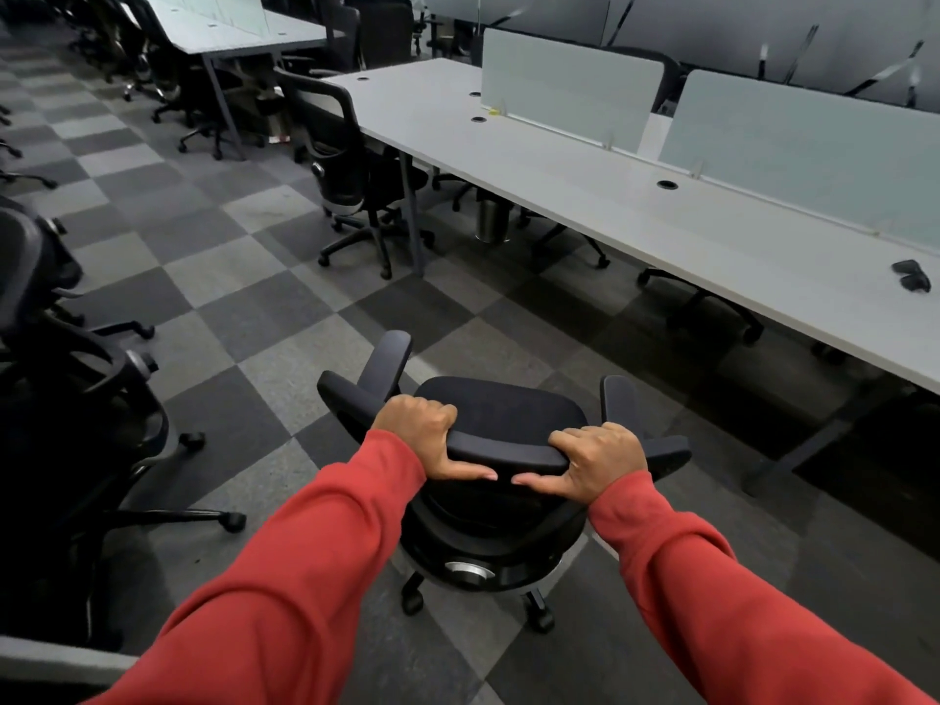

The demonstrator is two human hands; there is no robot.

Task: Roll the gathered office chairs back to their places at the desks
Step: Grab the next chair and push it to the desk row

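Note:
A black office chair (503, 414) stands on the checkered carpet right in front of me, its seat facing away toward the long white desk (585, 195). My left hand (424, 432) grips the left end of the chair's top rail, fingers curled over it and thumb along the underside. My right hand (597, 463) grips the right end of the same rail in the same way. Both arms wear red sleeves. The chair's two armrests stick out beyond my hands, and its wheeled base shows below.
Gathered black chairs (76, 399) crowd the left edge. Another chair (351, 170) sits at the desk's far corner, and more chair bases show under the desk. Frosted dividers (569, 89) run along the desk; dark glasses (913, 274) lie on it. A second desk row (239, 33) stands at the back left.

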